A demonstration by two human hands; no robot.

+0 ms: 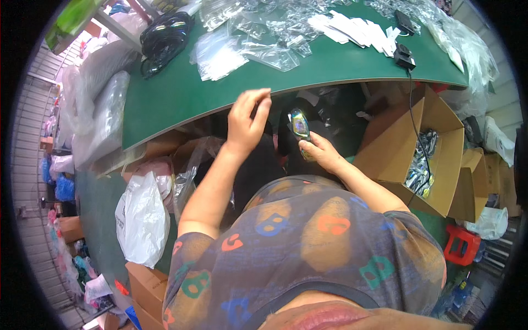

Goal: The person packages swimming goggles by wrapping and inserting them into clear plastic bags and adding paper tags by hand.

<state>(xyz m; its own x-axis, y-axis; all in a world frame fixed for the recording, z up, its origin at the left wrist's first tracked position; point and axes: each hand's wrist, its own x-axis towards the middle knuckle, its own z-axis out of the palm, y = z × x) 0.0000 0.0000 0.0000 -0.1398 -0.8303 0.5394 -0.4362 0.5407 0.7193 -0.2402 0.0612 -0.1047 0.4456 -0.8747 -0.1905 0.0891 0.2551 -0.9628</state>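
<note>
My right hand (322, 152) is closed around a pair of swim goggles (300, 124) with shiny, rainbow-coloured lenses and a dark frame, held upright over my lap just below the table edge. The lower part of the goggles is covered by my fingers. To the left, my left hand (246, 122) is raised beside the front edge of the green table (165, 110). Its fingers are loosely bent with a gap towards the thumb, and nothing shows between them.
Clear plastic bags (217, 55), white card slips (357, 30) and a bundle of black straps (165, 38) lie on the table. A small black device (404, 56) with a cable sits near its right edge. An open cardboard box (448, 159) with several goggles stands right; a white bag (142, 220) left.
</note>
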